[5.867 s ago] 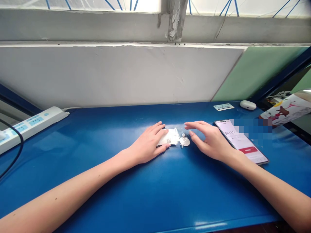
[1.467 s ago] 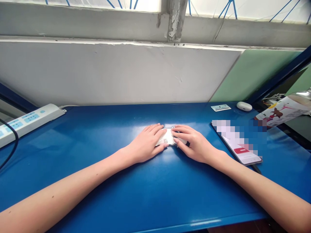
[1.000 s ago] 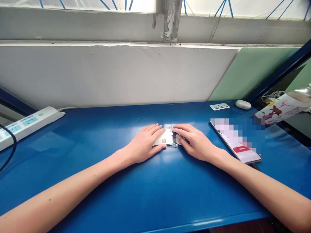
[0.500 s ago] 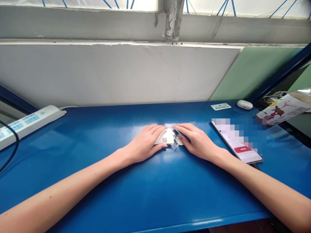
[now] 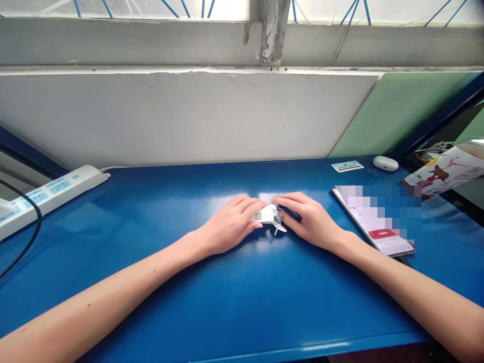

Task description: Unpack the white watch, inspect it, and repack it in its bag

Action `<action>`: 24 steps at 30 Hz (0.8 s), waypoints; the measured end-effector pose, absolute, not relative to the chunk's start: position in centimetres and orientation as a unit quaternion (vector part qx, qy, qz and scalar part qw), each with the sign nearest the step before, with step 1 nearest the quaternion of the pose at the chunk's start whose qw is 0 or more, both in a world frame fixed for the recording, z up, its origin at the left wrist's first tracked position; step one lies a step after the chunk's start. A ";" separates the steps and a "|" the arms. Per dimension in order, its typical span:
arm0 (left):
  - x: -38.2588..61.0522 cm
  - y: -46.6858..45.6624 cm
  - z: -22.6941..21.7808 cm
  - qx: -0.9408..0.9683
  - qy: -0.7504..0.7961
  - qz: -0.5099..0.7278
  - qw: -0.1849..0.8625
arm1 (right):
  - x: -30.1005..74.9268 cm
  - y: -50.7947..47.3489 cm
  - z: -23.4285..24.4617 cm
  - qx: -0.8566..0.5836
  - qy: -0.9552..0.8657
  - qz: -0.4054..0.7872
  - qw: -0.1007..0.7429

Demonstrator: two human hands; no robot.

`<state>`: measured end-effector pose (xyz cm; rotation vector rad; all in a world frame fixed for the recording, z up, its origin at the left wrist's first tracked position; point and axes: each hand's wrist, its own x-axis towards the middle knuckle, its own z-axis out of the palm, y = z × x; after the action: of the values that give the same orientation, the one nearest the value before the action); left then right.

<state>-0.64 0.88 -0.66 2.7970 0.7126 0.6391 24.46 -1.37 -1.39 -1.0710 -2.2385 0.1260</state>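
Observation:
A small white packet (image 5: 266,215) with a printed square code lies in clear plastic on the blue tabletop (image 5: 242,302), between my two hands. My left hand (image 5: 231,227) is closed round its left end, fingers over the top and thumb along the near side. At the other end, my right hand (image 5: 312,220) pinches the clear plastic wrapping (image 5: 279,226) between thumb and fingers. A crumpled flap of that plastic sticks out toward me. What lies inside the packet cannot be made out.
To the right are a phone (image 5: 378,227) with a lit screen, a printed card (image 5: 347,166), a white earbud case (image 5: 385,163) and a tilted labelled container (image 5: 446,171). A white power strip (image 5: 53,194) and a black cable (image 5: 38,222) lie at the left. A wall (image 5: 207,116) rises behind.
My left fingers have slid rightward and cover more of the white packet. The plastic flap at its right end now points more toward me. The whole view has shifted slightly.

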 end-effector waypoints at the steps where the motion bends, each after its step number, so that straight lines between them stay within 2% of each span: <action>1: -0.7 0.9 -0.7 0.942 0.232 0.222 0.094 | 24.5 -1.4 -1.3 -0.403 -0.850 0.045 0.335; 8: -0.8 0.7 -0.7 0.934 0.221 0.249 0.126 | 24.9 -1.0 -0.3 -0.353 -0.834 0.029 0.423; 13: -0.8 0.7 -0.6 0.923 0.249 0.251 0.150 | 24.9 -1.2 0.5 -0.359 -0.794 0.073 0.485; 17: -0.7 0.6 -0.6 0.922 0.281 0.232 0.131 | 24.9 -1.6 1.5 -0.427 -0.706 0.153 0.543; 24: -0.4 0.4 -0.5 0.910 0.326 0.221 0.127 | 25.1 -0.9 1.4 -0.515 -0.613 0.334 0.497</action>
<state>-0.43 0.38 -0.54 2.6496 0.9475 0.6438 25.08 -0.88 1.38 -1.2467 -1.4855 0.8099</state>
